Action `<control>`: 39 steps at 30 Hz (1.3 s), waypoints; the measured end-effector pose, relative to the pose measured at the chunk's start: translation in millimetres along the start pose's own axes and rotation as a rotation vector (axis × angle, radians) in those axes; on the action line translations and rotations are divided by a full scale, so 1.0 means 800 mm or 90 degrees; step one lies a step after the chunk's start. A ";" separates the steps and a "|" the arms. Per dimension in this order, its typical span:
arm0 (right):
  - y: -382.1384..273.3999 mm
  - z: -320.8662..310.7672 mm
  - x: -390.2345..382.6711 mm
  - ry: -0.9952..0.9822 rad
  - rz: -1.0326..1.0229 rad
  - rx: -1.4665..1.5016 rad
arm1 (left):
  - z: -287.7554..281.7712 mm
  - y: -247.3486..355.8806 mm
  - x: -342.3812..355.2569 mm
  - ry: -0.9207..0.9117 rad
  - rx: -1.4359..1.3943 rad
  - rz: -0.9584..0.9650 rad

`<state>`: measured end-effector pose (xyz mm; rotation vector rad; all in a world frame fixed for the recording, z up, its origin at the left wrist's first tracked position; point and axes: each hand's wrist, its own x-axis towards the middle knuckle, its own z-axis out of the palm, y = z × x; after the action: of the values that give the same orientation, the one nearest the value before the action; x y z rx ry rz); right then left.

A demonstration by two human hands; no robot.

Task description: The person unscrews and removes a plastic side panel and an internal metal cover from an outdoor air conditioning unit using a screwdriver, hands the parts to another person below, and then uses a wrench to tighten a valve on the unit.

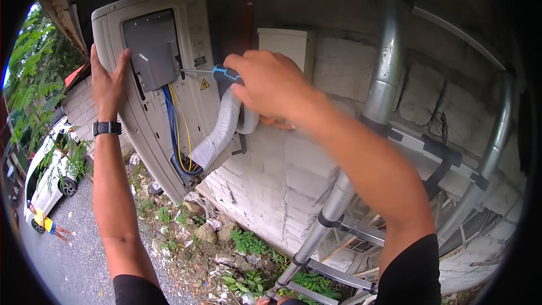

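Note:
In front of me a beige outdoor air-conditioner unit (199, 110) hangs at a tilt against the wall. My left hand (108, 79), with a black watch at its wrist, lies on the unit's left edge, fingers and thumb apart. My right hand (274, 86) is closed round the blue-and-black handle of a screwdriver (220, 72). The metal shaft points left, and its tip meets the right side of a grey cover (158, 66) on the unit; the screw itself is too small to make out. Blue and yellow wires (176, 118) hang below this cover.
A white-wrapped pipe (217, 138) curves from the unit's bottom up behind my right hand. A metal ladder (339, 197) stands at right, by a block wall (271, 175). A beige box (285, 48) is mounted behind. Left and below are a white car (48, 164), a person (44, 221) and rubble (206, 231).

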<state>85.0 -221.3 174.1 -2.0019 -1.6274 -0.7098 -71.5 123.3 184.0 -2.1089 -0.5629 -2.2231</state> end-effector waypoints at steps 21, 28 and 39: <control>-0.030 -0.022 0.005 0.018 -0.157 -0.118 | -0.001 0.017 -0.011 0.011 -0.067 0.035; -0.037 -0.035 0.013 -0.029 -0.086 -0.126 | 0.009 0.018 -0.011 0.025 -0.056 0.037; -0.001 -0.024 0.032 0.010 -0.133 -0.120 | 0.001 0.031 -0.008 -0.025 -0.020 -0.044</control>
<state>86.6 -214.3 205.3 -1.9634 -1.8381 -0.9861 -63.8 99.1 183.5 -2.1849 -0.6168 -2.2454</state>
